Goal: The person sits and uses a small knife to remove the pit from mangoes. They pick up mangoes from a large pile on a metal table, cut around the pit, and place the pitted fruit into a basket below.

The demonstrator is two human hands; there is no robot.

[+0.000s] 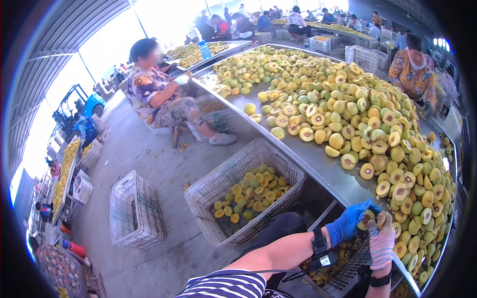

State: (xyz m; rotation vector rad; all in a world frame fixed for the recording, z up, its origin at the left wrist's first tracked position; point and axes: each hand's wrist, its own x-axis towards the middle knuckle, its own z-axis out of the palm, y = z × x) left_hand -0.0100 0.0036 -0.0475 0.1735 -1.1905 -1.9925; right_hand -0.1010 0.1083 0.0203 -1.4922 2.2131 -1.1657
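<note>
My left hand, in a blue glove, has its fingers closed on a halved yellow-green stone fruit at the table's edge. Close against it, my right hand wears a pale striped glove with greyish fingertips. Its thumb and fingers pinch a small brownish item beside the fruit; whether this is a tool or a pit cannot be told. A large heap of whole and halved stone fruit covers much of the metal table, many cut faces showing brown centres.
A plastic crate with fruit halves stands left of my legs, another crate beyond it. Below my hands, a crate holds dark scraps. A seated person works across the table's left edge; another is opposite. A blue forklift stands farther off.
</note>
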